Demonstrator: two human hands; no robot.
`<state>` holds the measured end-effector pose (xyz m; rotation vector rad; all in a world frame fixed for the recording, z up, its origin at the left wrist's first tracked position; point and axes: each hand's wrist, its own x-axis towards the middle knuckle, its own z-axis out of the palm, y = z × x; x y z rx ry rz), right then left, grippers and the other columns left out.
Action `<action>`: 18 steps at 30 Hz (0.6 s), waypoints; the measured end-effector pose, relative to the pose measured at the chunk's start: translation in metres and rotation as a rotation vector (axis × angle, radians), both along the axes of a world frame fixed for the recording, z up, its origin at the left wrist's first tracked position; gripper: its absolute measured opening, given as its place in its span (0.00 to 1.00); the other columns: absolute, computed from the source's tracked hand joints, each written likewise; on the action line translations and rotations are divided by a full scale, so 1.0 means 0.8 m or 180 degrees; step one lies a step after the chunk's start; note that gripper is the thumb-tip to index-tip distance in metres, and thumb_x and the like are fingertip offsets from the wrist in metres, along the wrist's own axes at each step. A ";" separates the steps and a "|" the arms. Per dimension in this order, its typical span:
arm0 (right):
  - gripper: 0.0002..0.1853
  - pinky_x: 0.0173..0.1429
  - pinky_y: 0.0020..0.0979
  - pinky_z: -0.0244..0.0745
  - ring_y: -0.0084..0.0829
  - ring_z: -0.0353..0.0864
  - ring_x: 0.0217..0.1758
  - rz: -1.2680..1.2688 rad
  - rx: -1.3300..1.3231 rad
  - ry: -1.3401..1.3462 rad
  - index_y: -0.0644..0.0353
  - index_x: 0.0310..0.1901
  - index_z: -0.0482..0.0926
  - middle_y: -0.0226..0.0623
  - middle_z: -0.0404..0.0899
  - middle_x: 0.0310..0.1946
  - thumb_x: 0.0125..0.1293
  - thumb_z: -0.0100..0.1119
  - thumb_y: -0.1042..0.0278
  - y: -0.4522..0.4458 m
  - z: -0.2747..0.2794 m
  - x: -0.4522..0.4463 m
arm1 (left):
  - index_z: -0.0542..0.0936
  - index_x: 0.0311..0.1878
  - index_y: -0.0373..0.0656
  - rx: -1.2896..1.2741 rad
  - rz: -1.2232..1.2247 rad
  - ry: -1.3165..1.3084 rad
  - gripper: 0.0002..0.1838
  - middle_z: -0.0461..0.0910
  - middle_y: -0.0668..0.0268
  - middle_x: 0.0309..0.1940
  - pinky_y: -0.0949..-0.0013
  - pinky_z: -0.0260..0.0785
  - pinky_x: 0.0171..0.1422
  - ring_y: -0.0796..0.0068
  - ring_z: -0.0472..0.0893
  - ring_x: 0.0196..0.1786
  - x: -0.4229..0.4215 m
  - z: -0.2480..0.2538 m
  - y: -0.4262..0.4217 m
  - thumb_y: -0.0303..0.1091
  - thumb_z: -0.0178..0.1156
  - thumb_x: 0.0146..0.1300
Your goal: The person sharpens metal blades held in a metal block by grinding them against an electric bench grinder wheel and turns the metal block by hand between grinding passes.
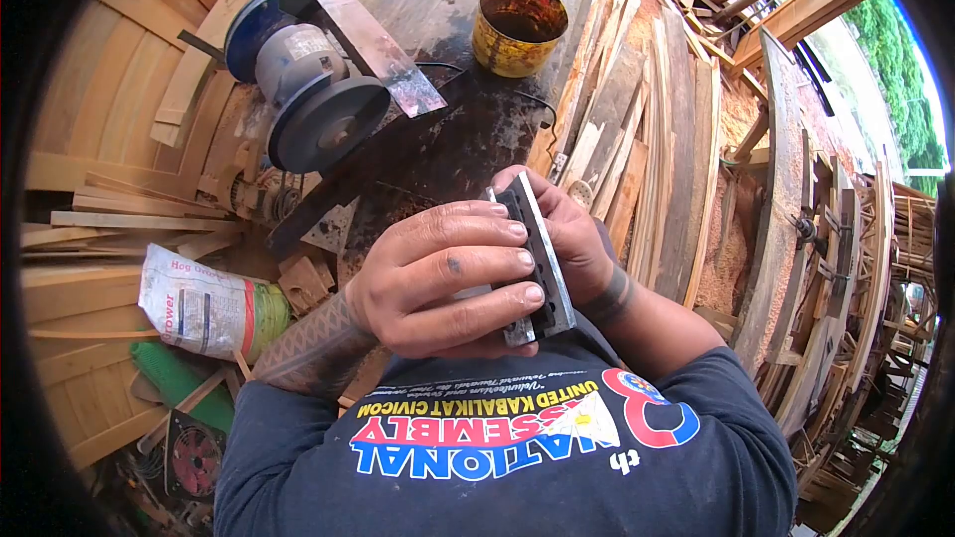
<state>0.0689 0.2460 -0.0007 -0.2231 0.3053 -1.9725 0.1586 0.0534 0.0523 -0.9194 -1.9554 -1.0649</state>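
Note:
A dark metal block with a bright, straight blade-like edge [542, 254] is held upright in front of my chest. My left hand [453, 278] wraps over its left side, fingertips resting on the block's dark face. Behind its upper right part, my right hand [567, 229] grips it, with some fingers hidden by the block. Beyond my hands, a bench grinder [303, 65] with two wheels stands on the dark-stained bench [438, 164]. A yellow, stained container [519, 25] sits farther back on the bench.
A flat metal-like strip [378, 45] lies beside the grinder. At the left are a printed sack [204, 303], green mesh [174, 383] and a fan [196, 457]. Long wood pieces [667, 139] and sawdust fill the right side.

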 end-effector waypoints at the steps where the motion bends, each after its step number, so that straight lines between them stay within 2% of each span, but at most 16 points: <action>1: 0.20 0.67 0.36 0.86 0.30 0.87 0.62 0.0010 -0.0043 -0.0039 0.58 0.69 0.75 0.37 0.84 0.61 0.81 0.68 0.72 0.000 0.001 0.001 | 0.91 0.53 0.39 0.0003 0.0012 0.0012 0.27 0.89 0.53 0.52 0.47 0.87 0.63 0.49 0.91 0.56 0.001 0.000 0.001 0.44 0.85 0.55; 15: 0.20 0.67 0.36 0.87 0.30 0.88 0.63 0.0000 -0.0077 -0.0013 0.58 0.70 0.74 0.37 0.84 0.61 0.82 0.66 0.72 0.000 -0.011 0.003 | 0.89 0.53 0.38 0.0161 0.0179 -0.0066 0.27 0.89 0.54 0.50 0.47 0.88 0.62 0.51 0.91 0.55 0.009 -0.002 0.008 0.44 0.86 0.55; 18: 0.19 0.67 0.37 0.87 0.30 0.88 0.63 -0.0013 -0.0028 0.0027 0.57 0.69 0.74 0.36 0.84 0.61 0.82 0.66 0.72 -0.001 -0.011 0.002 | 0.89 0.55 0.39 0.0153 0.0137 -0.0127 0.29 0.88 0.53 0.52 0.46 0.87 0.64 0.49 0.91 0.57 0.011 -0.005 0.006 0.44 0.87 0.54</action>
